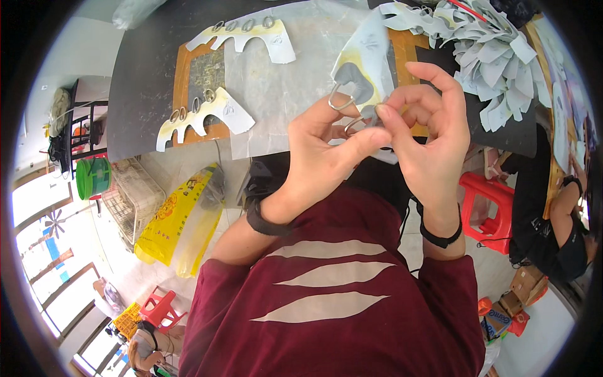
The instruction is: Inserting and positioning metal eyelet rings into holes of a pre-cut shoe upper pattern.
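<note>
A pale, scalloped sheet piece [370, 47] with yellowish staining stands up between my hands over the table's near edge. Metal rings [333, 100] hang on its near side. My left hand [323, 144] is closed on this piece near the rings, its thumb pointing toward the right hand. My right hand [430, 122] pinches its near end between thumb and forefinger, with the other fingers curled and raised. The fingertips partly hide that end. Two similar pieces, a far one [276, 45] and a nearer one [232, 116], lie to the left with metal rings through their tabs.
A translucent sheet [270, 94] covers part of a brown-framed board [182, 69] on the black table [141, 81]. Pale pieces pile up [496, 63] at the far right. A yellow bag [182, 217], a crate [129, 198] and a red stool [487, 210] stand below. Another person's arm [565, 207] is at right.
</note>
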Demonstrator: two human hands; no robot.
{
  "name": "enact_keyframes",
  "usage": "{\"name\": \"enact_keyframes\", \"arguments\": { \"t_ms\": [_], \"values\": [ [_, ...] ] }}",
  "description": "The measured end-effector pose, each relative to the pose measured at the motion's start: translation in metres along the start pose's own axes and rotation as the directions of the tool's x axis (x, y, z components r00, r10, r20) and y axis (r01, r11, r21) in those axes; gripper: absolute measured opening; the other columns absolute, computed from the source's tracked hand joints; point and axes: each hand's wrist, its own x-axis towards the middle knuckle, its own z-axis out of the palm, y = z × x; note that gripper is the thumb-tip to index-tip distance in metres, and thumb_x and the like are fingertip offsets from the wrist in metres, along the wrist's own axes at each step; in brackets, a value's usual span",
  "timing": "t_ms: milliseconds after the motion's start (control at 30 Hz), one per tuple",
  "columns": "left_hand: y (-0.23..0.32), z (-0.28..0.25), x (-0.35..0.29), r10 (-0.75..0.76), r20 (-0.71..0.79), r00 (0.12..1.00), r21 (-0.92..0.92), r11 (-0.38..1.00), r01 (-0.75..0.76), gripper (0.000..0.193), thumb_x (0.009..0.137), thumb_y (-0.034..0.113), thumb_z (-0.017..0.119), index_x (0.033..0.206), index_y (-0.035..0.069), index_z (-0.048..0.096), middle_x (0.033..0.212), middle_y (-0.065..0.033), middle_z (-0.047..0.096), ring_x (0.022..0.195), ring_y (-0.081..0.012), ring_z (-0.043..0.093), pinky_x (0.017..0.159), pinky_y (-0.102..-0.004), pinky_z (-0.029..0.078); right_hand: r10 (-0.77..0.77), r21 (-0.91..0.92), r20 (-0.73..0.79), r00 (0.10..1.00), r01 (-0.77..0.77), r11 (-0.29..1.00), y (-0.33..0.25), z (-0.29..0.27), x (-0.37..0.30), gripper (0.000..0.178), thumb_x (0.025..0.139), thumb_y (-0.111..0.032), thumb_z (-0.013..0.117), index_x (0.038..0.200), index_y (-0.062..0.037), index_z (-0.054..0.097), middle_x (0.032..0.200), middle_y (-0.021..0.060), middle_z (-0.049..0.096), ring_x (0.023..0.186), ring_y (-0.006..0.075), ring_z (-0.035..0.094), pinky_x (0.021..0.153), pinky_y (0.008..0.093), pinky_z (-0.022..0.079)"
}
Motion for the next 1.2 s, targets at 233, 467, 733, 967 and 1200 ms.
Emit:
{"name": "enact_keyframes", "arguments": {
  "t_ms": [233,467,733,967,1200],
  "values": [
    [-0.004,0.004,0.002,-0.134,-0.106,0.985,0.028,0.99,0.138,0.01,0.082,0.007,0.063,0.077,0.0,0.058,0.069,0.0003,0.057,0.06,-0.0038,0.052,0.049,-0.0185,0.041,-0.021,0.078,-0.036,0.999,0.024,0.997,0.012,0.005,-0.001,0.045,0.073,0.006,0.062,0.113,-0.0043,0.044,0.077,0.0011,0.057,0.053,0.0039,0.044,0.051,0.0171,0.034],
    [-0.014,0.005,0.011,-0.125,-0.289,0.949,-0.056,0.992,0.113,0.013,0.083,0.008,0.061,0.073,0.0,0.058,0.063,0.0038,0.052,0.056,-0.0014,0.042,0.047,-0.0169,0.032,-0.139,-0.062,-0.097,0.986,0.134,0.989,0.028,0.007,-0.004,0.031,0.082,-0.012,0.06,0.111,-0.0065,0.05,0.088,0.0007,0.055,0.076,0.0094,0.047,0.069,0.0255,0.033],
    [-0.012,0.004,0.009,-0.186,-0.246,0.951,-0.077,0.982,0.173,0.021,0.085,0.019,0.061,0.073,0.001,0.057,0.069,0.002,0.055,0.062,-0.0033,0.045,0.053,-0.0195,0.035,0.141,0.336,0.14,0.98,-0.181,0.924,0.02,0.002,-0.001,0.04,0.082,-0.003,0.059,0.118,-0.0031,0.042,0.095,0.0065,0.059,0.077,0.0089,0.053,0.065,0.0211,0.042],
    [0.005,-0.002,0.008,-0.399,-0.069,0.914,-0.152,0.91,0.385,0.021,0.085,0.021,0.06,0.085,0.001,0.058,0.081,-0.004,0.06,0.073,-0.0072,0.055,0.059,-0.0226,0.045,0.228,0.39,0.18,0.957,-0.283,0.876,0.02,-0.007,0.003,0.041,0.082,0.0,0.057,0.119,-0.0022,0.041,0.094,0.0072,0.058,0.075,0.009,0.053,0.065,0.0211,0.044],
    [0.0,0.001,0.011,-0.286,-0.029,0.958,-0.068,0.957,0.284,0.014,0.08,0.006,0.063,0.09,-0.002,0.059,0.083,-0.0052,0.061,0.072,-0.0083,0.057,0.058,-0.0219,0.047,0.104,0.325,0.188,0.977,-0.162,0.932,0.018,-0.003,0.0,0.041,0.084,0.002,0.052,0.123,-0.0039,0.039,0.091,0.0061,0.054,0.074,0.0081,0.05,0.063,0.02,0.042]
  ]
}}
